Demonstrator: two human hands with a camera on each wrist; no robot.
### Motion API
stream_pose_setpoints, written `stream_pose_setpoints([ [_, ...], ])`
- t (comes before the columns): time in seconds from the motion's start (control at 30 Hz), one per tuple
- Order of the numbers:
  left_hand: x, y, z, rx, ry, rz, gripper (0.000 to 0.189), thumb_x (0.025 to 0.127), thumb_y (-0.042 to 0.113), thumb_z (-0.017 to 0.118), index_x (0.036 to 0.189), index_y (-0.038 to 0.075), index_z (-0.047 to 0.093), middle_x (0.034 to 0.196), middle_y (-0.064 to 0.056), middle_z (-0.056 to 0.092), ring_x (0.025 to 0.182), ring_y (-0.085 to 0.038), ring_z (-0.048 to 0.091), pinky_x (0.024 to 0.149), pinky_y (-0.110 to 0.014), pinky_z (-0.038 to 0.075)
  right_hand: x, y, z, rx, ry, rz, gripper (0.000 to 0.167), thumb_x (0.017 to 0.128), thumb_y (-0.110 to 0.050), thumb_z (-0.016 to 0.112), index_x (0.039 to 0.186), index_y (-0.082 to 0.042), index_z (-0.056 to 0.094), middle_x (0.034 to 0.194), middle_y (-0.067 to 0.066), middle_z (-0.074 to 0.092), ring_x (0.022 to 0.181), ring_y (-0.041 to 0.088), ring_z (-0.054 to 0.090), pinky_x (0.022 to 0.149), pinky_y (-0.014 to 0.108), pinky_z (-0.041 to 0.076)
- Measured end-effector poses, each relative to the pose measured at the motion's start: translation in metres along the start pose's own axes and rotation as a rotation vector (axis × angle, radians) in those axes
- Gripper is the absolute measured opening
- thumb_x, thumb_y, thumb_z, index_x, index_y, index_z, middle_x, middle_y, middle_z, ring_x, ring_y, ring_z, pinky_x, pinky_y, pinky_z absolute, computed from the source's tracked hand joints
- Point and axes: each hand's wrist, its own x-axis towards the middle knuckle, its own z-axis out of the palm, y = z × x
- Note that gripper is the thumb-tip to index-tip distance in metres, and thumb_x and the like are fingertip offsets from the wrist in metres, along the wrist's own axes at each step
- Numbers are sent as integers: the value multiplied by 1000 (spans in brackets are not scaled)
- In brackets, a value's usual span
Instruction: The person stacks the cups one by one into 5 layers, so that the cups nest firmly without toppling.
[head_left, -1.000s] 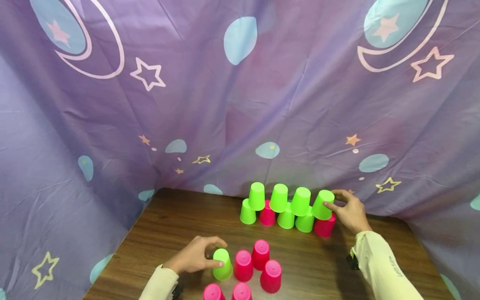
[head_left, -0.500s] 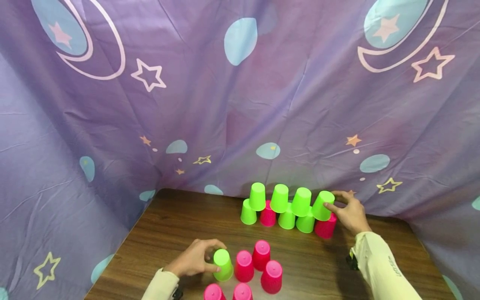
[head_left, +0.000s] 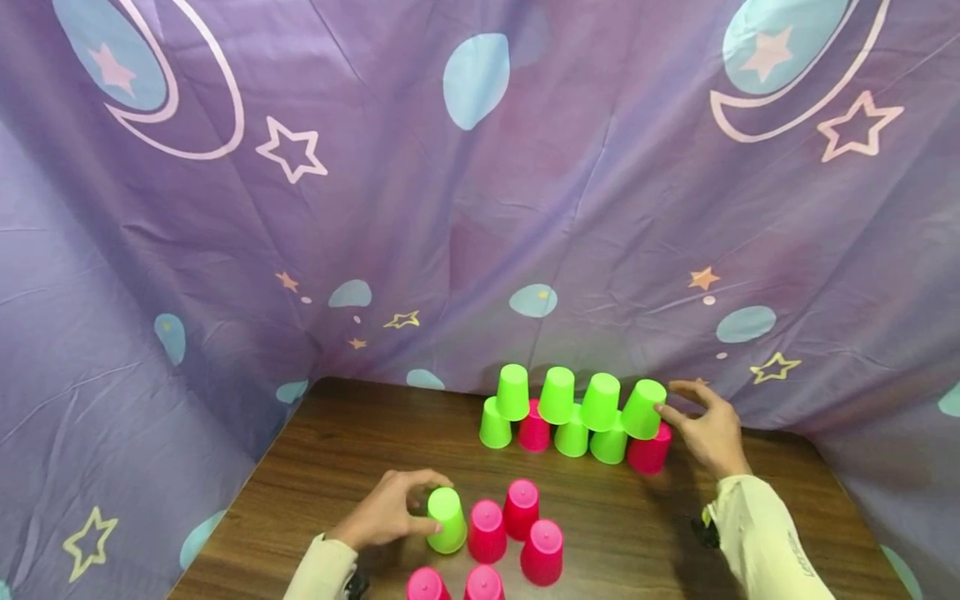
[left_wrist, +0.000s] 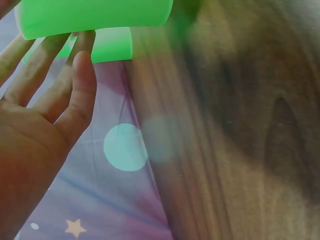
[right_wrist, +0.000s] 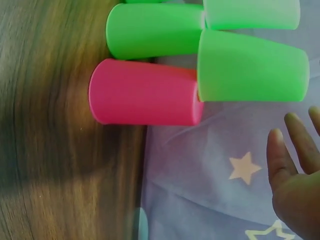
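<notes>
L hand (head_left: 386, 510) pinches a green cup (head_left: 447, 521) nr a pink cup (head_left: 487, 532); can't tell if it's clear of the table (head_left: 360, 442). R hand (head_left: 708, 429), fingers apart, is just beside the R-most upper cup (head_left: 644, 409). 2 front cups (head_left: 426, 585) cut off at btm of head view.

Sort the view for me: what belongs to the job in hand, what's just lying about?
Job:
green cup in the left hand
two-row cup stack beside the right hand
loose pink cups, probably for the stack

Just there:
star-patterned cloth, only backdrop
wooden table, only support
</notes>
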Motion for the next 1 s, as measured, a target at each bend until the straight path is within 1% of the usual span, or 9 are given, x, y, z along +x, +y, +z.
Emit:
stream_pose_setpoints([
  [0.07, 3, 2, -2, 21, 14, 11, 48, 78, 26, 85, 121, 14, 68, 114, -2, 75, 105, -7, 64, 79, -23, 55, -4, -3, 0, 23, 30, -2, 43, 85, -20, 80, 122, 0, 67, 126, 25, 68, 140, 26, 49, 79, 1, 42],
  [0.17, 9, 7, -7, 47, 32, 20, 48, 79, 30, 84, 122, 19, 68, 112, 3, 75, 104, -6, 64, 83, -24, 53, -10, -9, 0, 74, 62, -33, 40, 84, -15, 80, 119, 1, 68, 120, 18, 72, 123, -3, 56, 76, 2, 47],
  [0.27, 15, 12, -13, 58, 46, 32, 48, 79, 31, 84, 123, 20, 68, 112, 4, 76, 103, -7, 65, 85, -26, 54, -16, -17, 1, 116, 68, -81, 38, 83, -11, 80, 118, 0, 69, 111, -5, 73, 99, -22, 53, 74, 4, 50],
  [0.33, 19, 15, -17, 57, 53, 45, 49, 79, 29, 84, 123, 17, 68, 112, 3, 76, 103, -7, 65, 84, -28, 55, -20, -22, 3, 135, 57, -108, 37, 83, -9, 81, 117, -1, 69, 108, -18, 69, 91, -22, 57, 71, 5, 51],
  [0.4, 24, 19, -19, 57, 60, 67, 49, 78, 27, 85, 122, 15, 68, 112, 2, 76, 103, -7, 66, 83, -29, 56, -24, -27, 6, 134, 36, -128, 37, 83, -9, 81, 118, -3, 70, 108, -21, 67, 84, -19, 60, 68, 6, 51],
  [0.6, 43, 31, -30, 82, 46, 95, 49, 77, 27, 86, 122, 17, 69, 111, 2, 76, 103, -10, 67, 82, -26, 55, -43, -43, 22, 117, -83, -171, 41, 81, -8, 82, 120, -4, 68, 117, 17, 72, 78, -15, 60, 64, 10, 52],
  [0.73, 57, 39, -38, 112, 53, 115, 49, 77, 28, 87, 121, 16, 70, 112, 2, 76, 104, -12, 67, 82, -28, 56, -58, -49, 37, 151, -169, -182, 44, 79, -8, 83, 121, -4, 67, 119, 21, 70, 68, -4, 63, 59, 18, 54],
  [0.9, 71, 46, -47, 110, 69, 157, 49, 76, 25, 87, 121, 15, 70, 114, 0, 75, 103, -15, 68, 80, -33, 59, -75, -49, 55, 163, -231, -255, 43, 76, -8, 85, 116, -8, 70, 113, 13, 74, 89, -5, 63, 72, 25, 57],
  [1.0, 79, 50, -50, 108, 70, 185, 49, 77, 24, 86, 122, 13, 69, 114, -2, 75, 103, -17, 68, 79, -31, 58, -84, -47, 63, 164, -269, -266, 43, 75, -8, 85, 115, -14, 70, 112, 5, 75, 101, -8, 60, 76, 29, 58],
])
